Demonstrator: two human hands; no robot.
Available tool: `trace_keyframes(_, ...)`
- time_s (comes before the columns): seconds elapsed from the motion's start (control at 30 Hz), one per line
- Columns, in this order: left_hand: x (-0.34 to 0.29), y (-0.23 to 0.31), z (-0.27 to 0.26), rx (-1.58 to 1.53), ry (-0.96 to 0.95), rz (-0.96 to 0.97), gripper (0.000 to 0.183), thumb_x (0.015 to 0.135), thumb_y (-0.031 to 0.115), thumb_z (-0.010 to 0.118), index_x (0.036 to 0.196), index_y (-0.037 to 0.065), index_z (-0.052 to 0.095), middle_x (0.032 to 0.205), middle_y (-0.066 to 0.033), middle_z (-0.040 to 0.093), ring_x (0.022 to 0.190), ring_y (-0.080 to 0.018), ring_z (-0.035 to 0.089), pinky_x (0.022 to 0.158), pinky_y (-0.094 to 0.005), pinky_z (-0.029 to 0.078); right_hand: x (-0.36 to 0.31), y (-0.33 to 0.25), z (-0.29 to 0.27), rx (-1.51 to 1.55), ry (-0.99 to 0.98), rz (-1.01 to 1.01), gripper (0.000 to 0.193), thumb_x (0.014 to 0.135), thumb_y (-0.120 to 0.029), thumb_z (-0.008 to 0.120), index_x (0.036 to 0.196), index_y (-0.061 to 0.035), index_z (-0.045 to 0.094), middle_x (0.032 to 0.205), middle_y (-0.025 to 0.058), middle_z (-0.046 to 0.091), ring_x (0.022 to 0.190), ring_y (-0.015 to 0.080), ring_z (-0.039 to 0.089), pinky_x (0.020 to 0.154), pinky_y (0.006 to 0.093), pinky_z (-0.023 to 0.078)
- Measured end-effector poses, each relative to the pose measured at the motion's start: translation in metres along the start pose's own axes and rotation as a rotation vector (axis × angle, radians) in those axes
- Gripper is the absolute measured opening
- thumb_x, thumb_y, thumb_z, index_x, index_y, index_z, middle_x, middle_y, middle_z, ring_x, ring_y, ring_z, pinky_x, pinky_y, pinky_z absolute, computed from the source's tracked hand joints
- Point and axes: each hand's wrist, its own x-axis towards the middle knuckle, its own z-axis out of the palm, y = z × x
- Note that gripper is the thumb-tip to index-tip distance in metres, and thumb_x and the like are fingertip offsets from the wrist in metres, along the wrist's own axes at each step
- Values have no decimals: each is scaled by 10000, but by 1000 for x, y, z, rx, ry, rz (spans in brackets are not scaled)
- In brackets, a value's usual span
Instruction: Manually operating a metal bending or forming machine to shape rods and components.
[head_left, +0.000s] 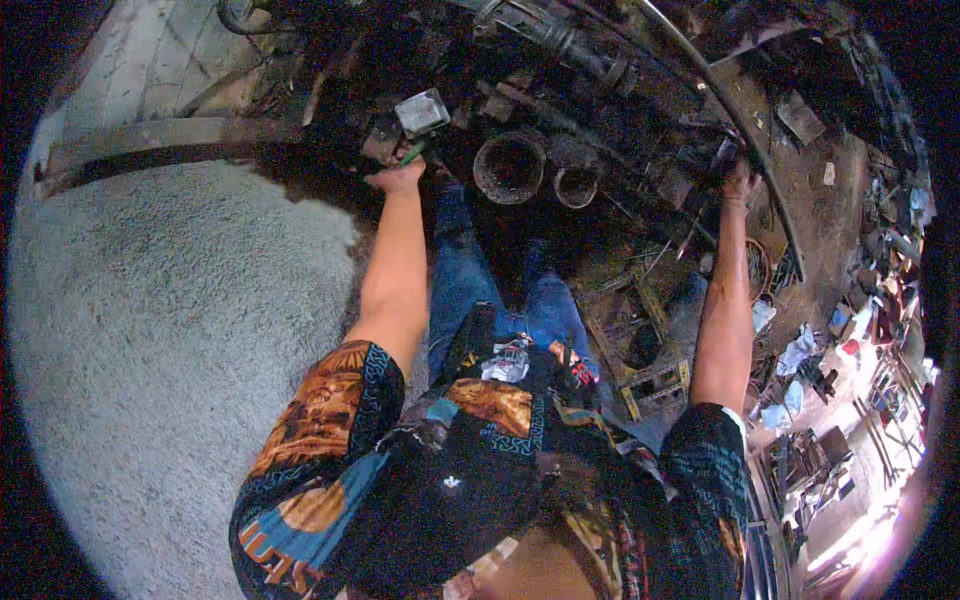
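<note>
My left hand (399, 173) reaches far forward, fingers curled around a narrow green thing (411, 155), perhaps a handle. Just beyond it sits a pale metal box-like piece (422, 113) among dark machine parts. My right hand (738, 182) is stretched out to the far right, its fingers bent around something dark that I cannot make out. Close beside that hand runs a long curved metal rod or pipe (765, 165). Two round open containers, a larger one (509, 168) and a smaller one (575, 187), stand between my arms.
Grey gravel-like material (200, 300) covers the ground at left, with a beam (180, 140) along its far side. Dark machinery (560, 45) fills the far middle. Scraps and rags (797, 350) litter the right. A yellowish frame (655, 375) lies near my legs.
</note>
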Motion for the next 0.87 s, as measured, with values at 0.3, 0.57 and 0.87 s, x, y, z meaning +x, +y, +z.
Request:
trace_keyframes(0.3,-88,-103,77,749,163,653,885,809,720,259,1336,9,253,1287,-162,424,1206,-261,412,1058,-411,222,-17,-77,42,-689,41,-308,352,848,-330,524,1072,-78,626,1035,89,634,982,210,563,887,347,387)
trace_keyframes(0.57,-86,-130,84,1374,-15,754,764,845,593,429,1313,8,274,1316,-141,373,1230,-245,332,1046,-388,180,-29,-142,94,-245,80,-110,312,811,-225,590,1024,1,603,982,58,608,932,173,541,862,314,399)
trace_keyframes(0.87,-119,-151,106,1360,99,1098,959,803,565,514,1411,22,8,1468,-148,41,1347,-253,70,1097,-385,82,-23,-108,64,-135,20,-53,340,792,-293,630,1048,-69,616,1053,93,608,1010,175,547,935,337,370)
